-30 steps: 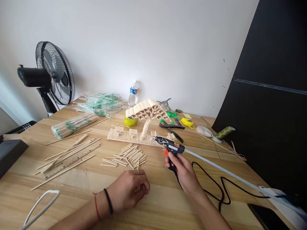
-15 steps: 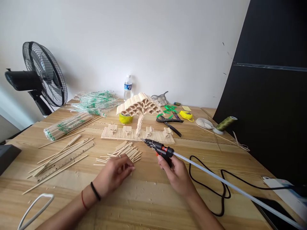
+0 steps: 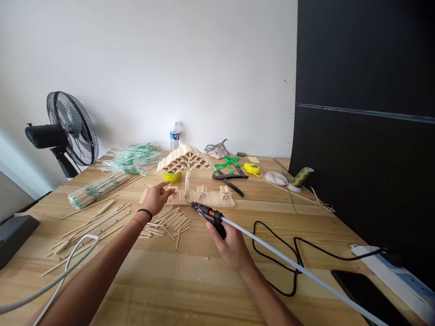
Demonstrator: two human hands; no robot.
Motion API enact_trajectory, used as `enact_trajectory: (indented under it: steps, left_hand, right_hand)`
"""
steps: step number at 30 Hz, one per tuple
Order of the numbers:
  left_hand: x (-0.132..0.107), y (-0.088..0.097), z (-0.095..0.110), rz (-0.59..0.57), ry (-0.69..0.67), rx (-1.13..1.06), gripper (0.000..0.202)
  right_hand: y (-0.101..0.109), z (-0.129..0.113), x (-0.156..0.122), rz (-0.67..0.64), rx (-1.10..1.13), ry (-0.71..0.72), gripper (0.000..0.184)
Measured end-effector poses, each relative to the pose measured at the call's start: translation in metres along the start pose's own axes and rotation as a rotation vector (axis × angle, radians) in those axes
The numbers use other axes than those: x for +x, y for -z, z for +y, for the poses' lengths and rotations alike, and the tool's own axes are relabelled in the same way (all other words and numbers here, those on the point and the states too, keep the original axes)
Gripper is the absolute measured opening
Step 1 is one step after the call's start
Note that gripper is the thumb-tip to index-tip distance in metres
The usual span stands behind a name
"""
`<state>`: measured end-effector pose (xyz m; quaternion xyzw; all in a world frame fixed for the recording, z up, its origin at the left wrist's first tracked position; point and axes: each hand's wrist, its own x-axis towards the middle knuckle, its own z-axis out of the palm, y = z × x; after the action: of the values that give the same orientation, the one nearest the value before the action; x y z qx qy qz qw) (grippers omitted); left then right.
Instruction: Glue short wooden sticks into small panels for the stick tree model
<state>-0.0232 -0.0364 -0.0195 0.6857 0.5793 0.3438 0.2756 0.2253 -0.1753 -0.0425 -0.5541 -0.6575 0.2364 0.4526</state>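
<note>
My right hand (image 3: 229,246) is wrapped round the grip of a black hot glue gun (image 3: 210,215), with a long clear glue stick (image 3: 272,251) sticking out of its back. The gun's nozzle points at the front edge of a model's slatted base (image 3: 217,199). From that base rises a tree-like stick trunk under a sloped stick roof (image 3: 185,158), with small stick seats (image 3: 201,192) along it. My left hand (image 3: 157,199) reaches over the base's left end, index finger and thumb apart, partly covering the small stick pieces there. Nothing shows between its fingers.
Cut sticks (image 3: 173,221) lie in front of the model. Long sticks and a ruler (image 3: 95,237) are at left, near bagged sticks (image 3: 98,189). Pliers (image 3: 231,179), a tape measure (image 3: 252,169) and a thread spool (image 3: 301,179) sit behind. A black cord (image 3: 295,258) loops at right.
My left hand has gone forward from beside the cut sticks to the base's left end, its fingers now spread. The glue gun stays in my right hand; the view has shifted.
</note>
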Motion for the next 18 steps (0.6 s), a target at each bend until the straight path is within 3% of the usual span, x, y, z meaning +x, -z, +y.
enact_trajectory:
  steps: [3, 10, 14, 18]
  left_hand:
    - [0.012, -0.013, 0.004, -0.029, 0.063, 0.009, 0.036]
    - [0.015, -0.026, 0.001, 0.048, 0.119, -0.006, 0.037]
    - [0.000, -0.023, -0.004, 0.084, 0.092, -0.063, 0.037]
    - [-0.032, -0.020, -0.009, 0.109, 0.060, -0.145, 0.040]
  right_hand:
    - [0.000, -0.001, 0.000, 0.014, 0.006, 0.014, 0.041]
    - [0.001, -0.007, 0.000, 0.027, 0.031, 0.039, 0.035]
    - [0.003, -0.009, 0.001, 0.038, 0.041, 0.044, 0.035]
    - [0.004, -0.008, 0.002, 0.042, 0.051, 0.036, 0.034]
